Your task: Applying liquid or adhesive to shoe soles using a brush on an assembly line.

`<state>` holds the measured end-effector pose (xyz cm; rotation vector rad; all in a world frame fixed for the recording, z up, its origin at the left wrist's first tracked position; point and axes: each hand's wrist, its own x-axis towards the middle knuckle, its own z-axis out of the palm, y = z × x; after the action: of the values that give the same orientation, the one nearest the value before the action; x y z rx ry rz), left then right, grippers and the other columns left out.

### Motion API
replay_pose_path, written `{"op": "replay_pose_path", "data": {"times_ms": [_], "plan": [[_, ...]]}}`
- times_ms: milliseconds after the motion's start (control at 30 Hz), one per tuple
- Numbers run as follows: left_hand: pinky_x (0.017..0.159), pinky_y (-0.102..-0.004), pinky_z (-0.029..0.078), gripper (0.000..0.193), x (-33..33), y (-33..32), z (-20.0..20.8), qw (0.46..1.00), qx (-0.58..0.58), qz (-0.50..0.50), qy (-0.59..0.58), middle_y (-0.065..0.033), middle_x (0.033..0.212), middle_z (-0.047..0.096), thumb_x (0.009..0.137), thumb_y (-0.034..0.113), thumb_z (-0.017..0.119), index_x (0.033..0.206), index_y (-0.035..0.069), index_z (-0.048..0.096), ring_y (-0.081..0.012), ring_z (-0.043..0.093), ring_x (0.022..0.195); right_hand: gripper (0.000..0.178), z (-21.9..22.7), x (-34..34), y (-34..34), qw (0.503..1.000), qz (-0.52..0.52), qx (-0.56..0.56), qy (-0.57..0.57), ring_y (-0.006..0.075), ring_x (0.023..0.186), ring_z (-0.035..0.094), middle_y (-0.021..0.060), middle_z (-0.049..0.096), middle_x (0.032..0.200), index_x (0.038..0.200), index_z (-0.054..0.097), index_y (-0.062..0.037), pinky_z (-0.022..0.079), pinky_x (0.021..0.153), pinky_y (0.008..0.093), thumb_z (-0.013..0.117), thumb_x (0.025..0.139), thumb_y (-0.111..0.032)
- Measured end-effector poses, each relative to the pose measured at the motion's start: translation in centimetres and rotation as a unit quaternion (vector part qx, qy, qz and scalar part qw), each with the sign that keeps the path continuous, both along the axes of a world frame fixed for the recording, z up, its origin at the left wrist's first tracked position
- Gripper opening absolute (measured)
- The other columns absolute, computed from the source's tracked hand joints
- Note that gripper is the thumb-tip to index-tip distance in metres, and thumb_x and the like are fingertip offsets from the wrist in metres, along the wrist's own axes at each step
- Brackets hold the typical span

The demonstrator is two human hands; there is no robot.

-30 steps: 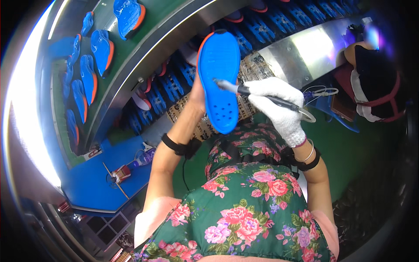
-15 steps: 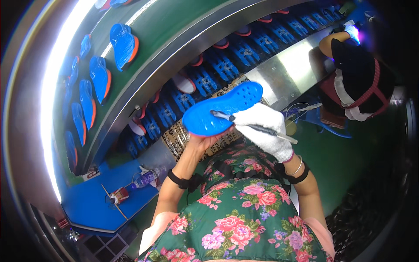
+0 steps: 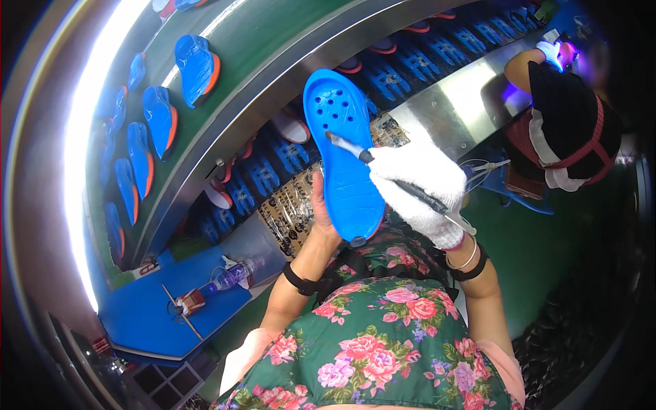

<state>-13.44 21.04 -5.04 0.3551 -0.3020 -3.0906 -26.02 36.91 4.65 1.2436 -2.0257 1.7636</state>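
Note:
My bare left hand point(image 3: 321, 207) grips a blue shoe sole point(image 3: 352, 184) from beneath, near its lower left side. The sole stands lengthwise in front of me, its end with several small holes pointing away. Only some fingers show; the rest are behind the sole. A white knitted glove covers my right hand point(image 3: 425, 183), which is closed around a brush point(image 3: 350, 147) with a dark handle. The brush tip rests on or just over the sole's face, below the holes. A wet-looking shine lies on the sole near its lower end.
At the left, several blue soles with orange edges point(image 3: 159, 121) lie on a green belt point(image 3: 253, 41). Blue racks point(image 3: 417, 61) line the lower shelf, beside a cardboard-covered edge point(image 3: 290, 215). A blue table point(image 3: 147, 314) holds a bottle point(image 3: 227, 279). A co-worker point(image 3: 560, 123) sits far right.
My left hand has turned the sole from slanting sideways to nearly upright, its holed end now far. The brush tip has moved from the sole's middle toward the holes.

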Motion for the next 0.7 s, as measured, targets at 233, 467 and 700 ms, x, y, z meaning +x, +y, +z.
{"op": "replay_pose_path", "data": {"times_ms": [233, 467, 700], "plan": [[0.108, -0.0702, 0.045, 0.092, 0.9, 0.6, -1.2, 0.974, 0.21, -0.038, 0.077, -0.0196, 0.15, 0.053, 0.089, 0.068, 0.065, 0.158, 0.012, 0.039, -0.0436, 0.057, 0.132, 0.04, 0.8, -2.4, -0.3, 0.995, 0.047, 0.031, 0.087, 0.0298, 0.103, 0.072, 0.0135, 0.076, 0.117, 0.12, 0.075, -0.0042, 0.056, 0.089, 0.0411, 0.075, 0.081, -0.002], [0.118, -0.0555, 0.041, 0.08, 1.6, 0.3, -2.5, 0.998, -0.047, 0.009, -0.037, -0.0173, 0.153, 0.053, 0.097, 0.057, 0.063, 0.157, 0.009, 0.041, -0.0353, 0.054, 0.138, 0.032, 0.3, -2.0, -1.6, 0.997, 0.024, 0.013, 0.073, 0.0301, 0.095, 0.072, 0.0163, 0.077, 0.111, 0.11, 0.078, -0.0024, 0.057, 0.083, 0.0388, 0.079, 0.078, -0.001], [0.115, -0.0523, 0.045, 0.081, 0.2, 0.6, -1.8, 0.991, -0.075, 0.044, -0.104, -0.0148, 0.15, 0.055, 0.095, 0.06, 0.063, 0.156, 0.01, 0.042, -0.0339, 0.057, 0.134, 0.032, -2.2, -0.7, -1.8, 0.999, -0.005, -0.045, 0.024, 0.0298, 0.097, 0.072, 0.0157, 0.077, 0.112, 0.111, 0.078, -0.004, 0.057, 0.086, 0.039, 0.079, 0.079, -0.001]]}}
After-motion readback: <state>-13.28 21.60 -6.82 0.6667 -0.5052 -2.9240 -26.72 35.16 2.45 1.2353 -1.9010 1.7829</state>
